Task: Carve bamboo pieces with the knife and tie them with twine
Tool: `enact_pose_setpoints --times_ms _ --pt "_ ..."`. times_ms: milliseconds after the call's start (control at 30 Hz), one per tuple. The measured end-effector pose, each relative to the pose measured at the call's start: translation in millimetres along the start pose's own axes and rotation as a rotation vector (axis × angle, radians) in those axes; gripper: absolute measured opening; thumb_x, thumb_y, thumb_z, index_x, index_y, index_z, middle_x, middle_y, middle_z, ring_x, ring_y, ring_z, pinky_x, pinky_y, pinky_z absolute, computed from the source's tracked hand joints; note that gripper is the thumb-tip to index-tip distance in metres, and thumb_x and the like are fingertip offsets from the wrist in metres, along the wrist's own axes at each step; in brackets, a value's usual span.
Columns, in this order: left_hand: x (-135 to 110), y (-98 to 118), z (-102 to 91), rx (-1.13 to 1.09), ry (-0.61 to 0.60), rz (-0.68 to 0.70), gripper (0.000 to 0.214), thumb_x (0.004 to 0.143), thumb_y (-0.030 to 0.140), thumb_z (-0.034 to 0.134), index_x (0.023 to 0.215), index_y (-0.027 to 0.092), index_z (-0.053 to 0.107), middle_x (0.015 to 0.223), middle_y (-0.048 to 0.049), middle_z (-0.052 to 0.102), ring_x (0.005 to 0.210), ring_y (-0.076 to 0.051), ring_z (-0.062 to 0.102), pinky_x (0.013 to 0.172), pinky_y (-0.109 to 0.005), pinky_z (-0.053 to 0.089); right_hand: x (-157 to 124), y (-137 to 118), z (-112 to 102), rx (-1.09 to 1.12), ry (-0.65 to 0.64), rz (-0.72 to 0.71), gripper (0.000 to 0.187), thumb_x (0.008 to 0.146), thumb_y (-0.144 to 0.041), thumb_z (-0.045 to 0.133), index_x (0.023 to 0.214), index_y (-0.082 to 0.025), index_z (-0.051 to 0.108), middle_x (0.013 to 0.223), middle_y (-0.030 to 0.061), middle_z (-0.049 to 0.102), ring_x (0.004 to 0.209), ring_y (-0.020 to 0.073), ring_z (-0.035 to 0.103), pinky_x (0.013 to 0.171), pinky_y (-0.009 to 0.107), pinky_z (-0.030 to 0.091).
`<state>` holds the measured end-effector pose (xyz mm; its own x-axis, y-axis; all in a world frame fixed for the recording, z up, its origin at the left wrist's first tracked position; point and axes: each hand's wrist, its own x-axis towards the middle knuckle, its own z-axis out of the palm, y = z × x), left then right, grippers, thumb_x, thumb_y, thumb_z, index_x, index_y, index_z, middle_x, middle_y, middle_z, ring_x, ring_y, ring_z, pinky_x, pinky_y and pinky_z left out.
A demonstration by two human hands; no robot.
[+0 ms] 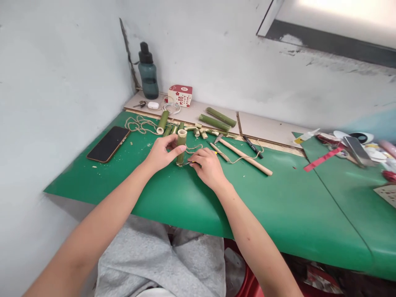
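My left hand (163, 152) is closed around an upright green bamboo tube (181, 153), its pale hollow end facing up. The tube's foot stands on the green mat. My right hand (208, 166), fingers curled, grips a thin dark metal tool (186, 163), mostly hidden in the fingers. Its tip reaches the bottom of the tube, where pale shavings lie. Twine (195, 147) runs behind the right hand. Just beyond it are a slim wooden stick (219, 152) and a hammer (244, 155) with a long wooden handle.
Bamboo pieces (218, 123) and another tube (162, 122) lie along the back. At left are a phone (108, 144) and tangled twine (139, 123). A water bottle (148, 78) and a red-and-white box (180, 96) stand by the wall. Assorted items, including a red strip (323, 159), lie right.
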<state>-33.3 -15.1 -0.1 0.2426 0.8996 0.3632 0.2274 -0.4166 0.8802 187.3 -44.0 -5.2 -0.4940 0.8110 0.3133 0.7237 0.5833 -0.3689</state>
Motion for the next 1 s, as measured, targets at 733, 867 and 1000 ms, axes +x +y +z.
enact_pose_setpoints --times_ms 733,867,1000 --pt "1.2 5.3 -0.8 -0.049 -0.166 0.039 0.041 0.103 0.059 0.047 0.100 0.022 0.063 0.091 -0.0055 0.077 0.081 -0.023 0.070 0.077 -0.036 0.054 2.1 3.5 4.7 0.027 0.008 -0.030 0.012 0.095 -0.020 0.070 0.099 -0.025 0.080 0.097 0.0061 0.075 0.096 0.0263 0.060 0.086 0.041 0.045" --pt "1.7 7.8 -0.2 0.008 -0.167 0.060 0.046 0.103 0.063 0.041 0.096 0.023 0.063 0.091 -0.0060 0.075 0.084 -0.025 0.069 0.080 -0.038 0.053 5.2 3.5 6.8 0.008 -0.018 -0.010 0.012 0.097 -0.023 0.068 0.099 -0.025 0.080 0.096 0.0066 0.075 0.093 0.0261 0.060 0.083 0.039 0.043" --pt "-0.3 7.4 1.0 0.049 -0.169 0.093 0.048 0.104 0.062 0.041 0.094 0.023 0.065 0.090 -0.0060 0.075 0.082 -0.024 0.069 0.079 -0.037 0.052 8.6 2.5 9.5 -0.022 -0.038 0.006 0.012 0.095 -0.021 0.069 0.097 -0.024 0.080 0.094 0.0066 0.074 0.092 0.0259 0.059 0.083 0.039 0.043"
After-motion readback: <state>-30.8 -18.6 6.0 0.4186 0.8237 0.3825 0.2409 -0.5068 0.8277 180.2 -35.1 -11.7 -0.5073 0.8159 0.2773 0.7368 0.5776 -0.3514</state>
